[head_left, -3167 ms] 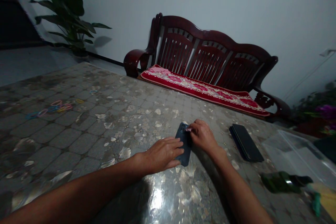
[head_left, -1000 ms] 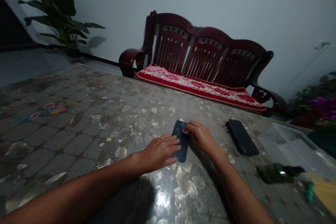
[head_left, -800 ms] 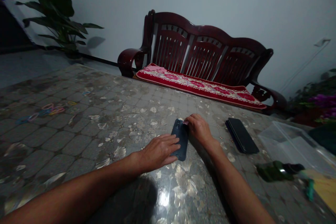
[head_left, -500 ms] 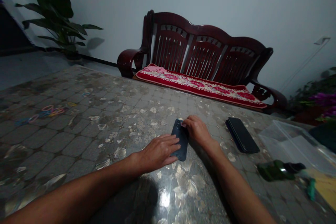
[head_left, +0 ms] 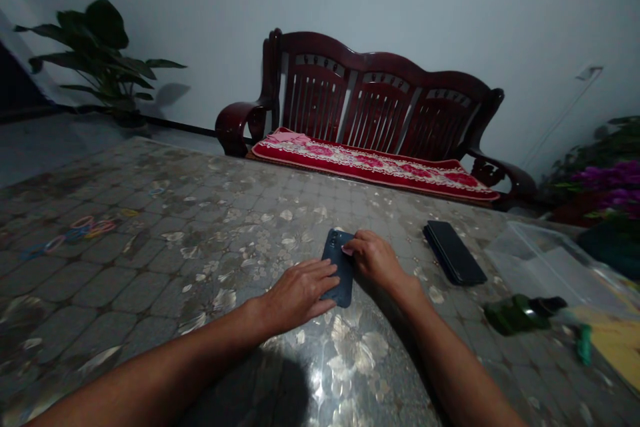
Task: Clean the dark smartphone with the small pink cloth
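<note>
A dark blue phone (head_left: 338,260) lies face down on the patterned table (head_left: 165,253), its camera end pointing away from me. My left hand (head_left: 299,293) rests flat on the phone's near left edge with the fingers stretched out, pressing it down. My right hand (head_left: 374,257) is curled at the phone's far right edge, fingertips pinched on a small pale thing I cannot make out.
A second black phone (head_left: 454,252) lies to the right. Past it stands a clear plastic box (head_left: 550,263), with a dark green object (head_left: 520,313) and yellow sheet (head_left: 617,347) nearer me. Coloured rubber bands (head_left: 85,227) lie far left. A wooden bench (head_left: 370,127) stands behind the table.
Both hands stay on the blue phone. My right hand's fingertips have slid a little along the phone's far right edge. The view has shifted slightly.
</note>
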A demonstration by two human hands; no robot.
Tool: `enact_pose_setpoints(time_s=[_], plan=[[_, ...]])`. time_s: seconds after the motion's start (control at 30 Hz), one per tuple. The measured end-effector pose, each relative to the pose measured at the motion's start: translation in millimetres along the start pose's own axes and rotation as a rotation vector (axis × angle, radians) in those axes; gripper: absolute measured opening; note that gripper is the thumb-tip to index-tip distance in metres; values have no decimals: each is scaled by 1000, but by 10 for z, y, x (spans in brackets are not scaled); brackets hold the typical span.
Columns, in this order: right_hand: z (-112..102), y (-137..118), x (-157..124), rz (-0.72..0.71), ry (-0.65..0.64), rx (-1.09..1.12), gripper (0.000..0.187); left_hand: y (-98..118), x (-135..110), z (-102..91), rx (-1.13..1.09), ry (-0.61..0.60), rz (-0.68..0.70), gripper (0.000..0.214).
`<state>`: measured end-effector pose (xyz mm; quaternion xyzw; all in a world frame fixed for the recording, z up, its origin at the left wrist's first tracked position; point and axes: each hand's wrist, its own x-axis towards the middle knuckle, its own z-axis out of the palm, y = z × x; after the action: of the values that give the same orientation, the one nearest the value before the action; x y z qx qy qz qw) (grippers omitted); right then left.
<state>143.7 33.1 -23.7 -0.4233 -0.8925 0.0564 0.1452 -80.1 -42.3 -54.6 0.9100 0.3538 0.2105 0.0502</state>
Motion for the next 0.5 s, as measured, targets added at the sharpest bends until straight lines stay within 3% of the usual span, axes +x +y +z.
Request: enact_pose_setpoints(time_s=[0.33,0.5], plan=[[151,41,168,51,184,-15,26,-35,74,24,26,10,-63,35],[216,100,149,10,172,78,28,-91,132,58,43,28,-94,37]])
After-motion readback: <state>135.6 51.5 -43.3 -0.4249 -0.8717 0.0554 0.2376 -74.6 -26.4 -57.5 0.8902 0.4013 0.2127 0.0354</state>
